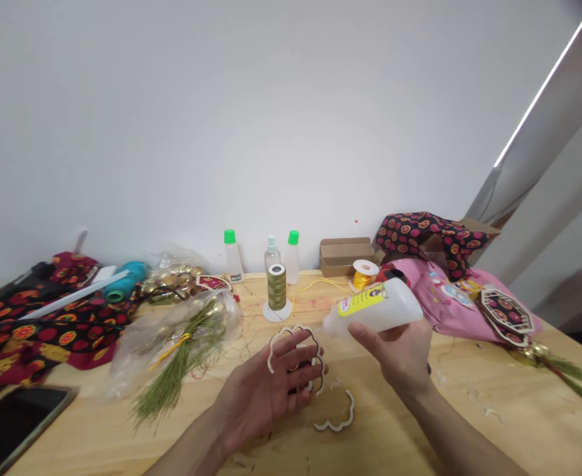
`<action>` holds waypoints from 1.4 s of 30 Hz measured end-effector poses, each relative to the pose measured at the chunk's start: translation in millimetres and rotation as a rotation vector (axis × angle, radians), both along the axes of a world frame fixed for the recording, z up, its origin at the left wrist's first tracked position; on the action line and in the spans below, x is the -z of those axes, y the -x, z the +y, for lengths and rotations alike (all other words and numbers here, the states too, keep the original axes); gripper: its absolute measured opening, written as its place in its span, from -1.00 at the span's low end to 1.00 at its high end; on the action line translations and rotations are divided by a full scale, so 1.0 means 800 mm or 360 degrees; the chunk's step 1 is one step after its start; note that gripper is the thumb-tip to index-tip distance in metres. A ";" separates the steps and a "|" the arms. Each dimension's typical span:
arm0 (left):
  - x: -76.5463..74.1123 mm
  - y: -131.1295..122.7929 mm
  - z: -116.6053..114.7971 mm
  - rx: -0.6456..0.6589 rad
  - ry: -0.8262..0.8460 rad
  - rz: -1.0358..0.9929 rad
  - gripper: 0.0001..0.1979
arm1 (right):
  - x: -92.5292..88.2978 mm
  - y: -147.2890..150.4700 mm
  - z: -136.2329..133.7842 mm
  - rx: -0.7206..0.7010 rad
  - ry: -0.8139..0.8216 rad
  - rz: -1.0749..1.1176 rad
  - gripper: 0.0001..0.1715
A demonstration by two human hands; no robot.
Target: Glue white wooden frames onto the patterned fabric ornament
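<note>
My left hand [265, 393] is palm up over the wooden table [419, 436], fingers closed on a thin scalloped wooden frame [295, 334] that rests across them. My right hand [400, 350] grips a white glue bottle [377, 305] with a yellow label, tipped on its side, its nozzle pointing left at the frame's upper edge. A second scalloped wooden piece [337, 410] lies flat on the table just below and between my hands.
A gold-green thread spool [277, 287] stands behind my hands, with three small bottles [233, 254] at the wall. A plastic bag of green tassels [181, 344], patterned fabric [37, 324], a phone [13, 423] lie left. Pink cloth [444, 297], an octagonal ornament [506, 307], a cardboard box [345, 254] sit right.
</note>
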State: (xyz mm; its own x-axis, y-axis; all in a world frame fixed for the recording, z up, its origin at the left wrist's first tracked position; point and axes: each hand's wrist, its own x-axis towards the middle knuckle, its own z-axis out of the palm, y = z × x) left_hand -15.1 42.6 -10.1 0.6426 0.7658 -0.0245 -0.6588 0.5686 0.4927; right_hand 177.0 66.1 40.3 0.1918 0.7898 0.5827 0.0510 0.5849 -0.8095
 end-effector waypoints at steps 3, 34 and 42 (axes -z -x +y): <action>-0.001 0.000 -0.001 -0.0009 0.0006 -0.0005 -0.49 | 0.001 0.000 -0.001 0.0017 -0.0002 0.0025 -0.74; 0.001 0.000 0.001 -0.0009 -0.0018 -0.0009 -0.48 | 0.005 -0.002 0.002 -0.0057 -0.0099 0.0020 -0.74; 0.002 0.001 0.000 -0.0023 -0.0020 -0.0018 -0.49 | 0.004 -0.001 0.001 -0.0003 -0.0097 -0.0007 -0.73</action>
State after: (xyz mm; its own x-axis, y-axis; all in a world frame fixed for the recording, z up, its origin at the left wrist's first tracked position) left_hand -15.5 42.3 -11.4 0.6318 0.7751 -0.0074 -0.6724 0.5529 0.4921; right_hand 177.4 66.9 37.4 0.1879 0.7532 0.6303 0.0533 0.6330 -0.7723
